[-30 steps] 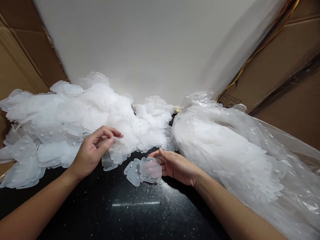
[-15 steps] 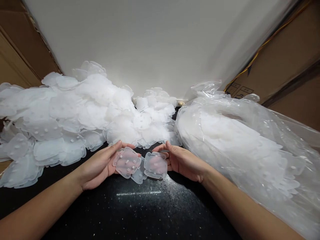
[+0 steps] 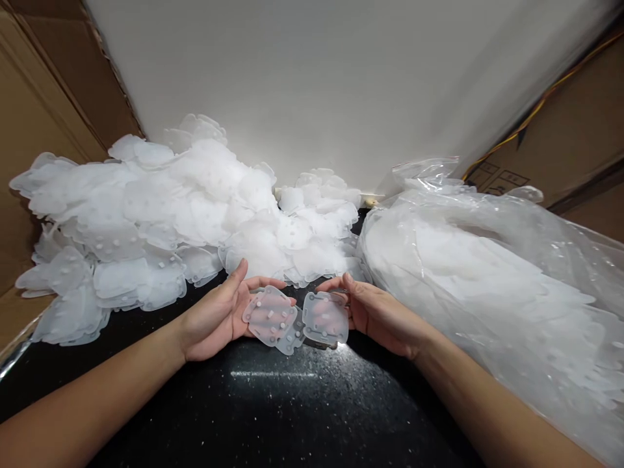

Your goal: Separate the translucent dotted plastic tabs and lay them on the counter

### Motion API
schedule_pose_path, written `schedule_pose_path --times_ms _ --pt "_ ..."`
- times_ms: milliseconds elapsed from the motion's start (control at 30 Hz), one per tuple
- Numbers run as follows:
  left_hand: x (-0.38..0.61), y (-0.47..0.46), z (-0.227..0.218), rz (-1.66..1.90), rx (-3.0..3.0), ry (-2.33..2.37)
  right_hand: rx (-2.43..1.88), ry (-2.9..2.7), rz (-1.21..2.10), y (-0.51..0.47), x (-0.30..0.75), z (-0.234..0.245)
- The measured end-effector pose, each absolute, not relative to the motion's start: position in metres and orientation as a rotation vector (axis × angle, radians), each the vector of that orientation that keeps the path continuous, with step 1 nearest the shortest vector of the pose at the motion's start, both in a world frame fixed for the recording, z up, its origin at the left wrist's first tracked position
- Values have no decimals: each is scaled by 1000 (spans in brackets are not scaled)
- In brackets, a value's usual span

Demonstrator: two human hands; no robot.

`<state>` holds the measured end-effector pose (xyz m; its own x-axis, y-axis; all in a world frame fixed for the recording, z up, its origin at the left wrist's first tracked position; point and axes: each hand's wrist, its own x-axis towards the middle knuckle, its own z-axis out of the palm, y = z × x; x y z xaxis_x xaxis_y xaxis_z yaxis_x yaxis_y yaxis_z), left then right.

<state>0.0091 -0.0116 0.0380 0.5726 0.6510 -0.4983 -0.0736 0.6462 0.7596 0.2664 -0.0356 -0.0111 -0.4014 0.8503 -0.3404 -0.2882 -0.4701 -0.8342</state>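
My left hand is turned palm up, thumb raised, with its fingers behind a translucent frosted plastic plate that rests on them. Small round pegs and holes dot the plate, and its corners are rounded. My right hand has its fingers curled behind a second frosted plate, its thumb pointing up and away from it. The fingers show pinkish through both plates. Between the hands, partly hidden under the left plate, is a third plate; what supports it I cannot tell.
A large heap of similar plates spreads across the back and left of the speckled black table. On the right lies a clear plastic bag full of plates. Cardboard boxes flank a pale wall behind.
The view has shifted slightly, so everything appears further right. My left thumb has lifted higher and away from the fingers. Both plates stay at my fingers.
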Motion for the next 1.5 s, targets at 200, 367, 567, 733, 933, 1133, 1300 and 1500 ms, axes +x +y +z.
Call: schedule_pose_path --times_ms 200,367,567,733,933,1133,1300,1500 --pt "9 -14 36 466 760 841 -1036 -911 1941 -37 264 -9" --pt "8 -14 32 460 741 809 -1062 -916 1948 -40 261 -9" --pt "5 -14 32 470 748 808 -1184 -1053 1578 -40 268 -4" --pt "6 -13 34 479 771 832 -1307 -1506 1308 -41 279 10" --pt "2 -13 42 597 1018 1000 -1367 -1527 1249 -36 274 2" --pt "-4 -10 50 637 1486 1055 -1503 -1895 1058 -33 278 -3" --pt "-2 -11 46 651 1198 1075 -1496 -1973 1008 -36 274 -4" --pt "0 -9 42 739 939 846 -1319 -1891 1076 -42 261 -6"
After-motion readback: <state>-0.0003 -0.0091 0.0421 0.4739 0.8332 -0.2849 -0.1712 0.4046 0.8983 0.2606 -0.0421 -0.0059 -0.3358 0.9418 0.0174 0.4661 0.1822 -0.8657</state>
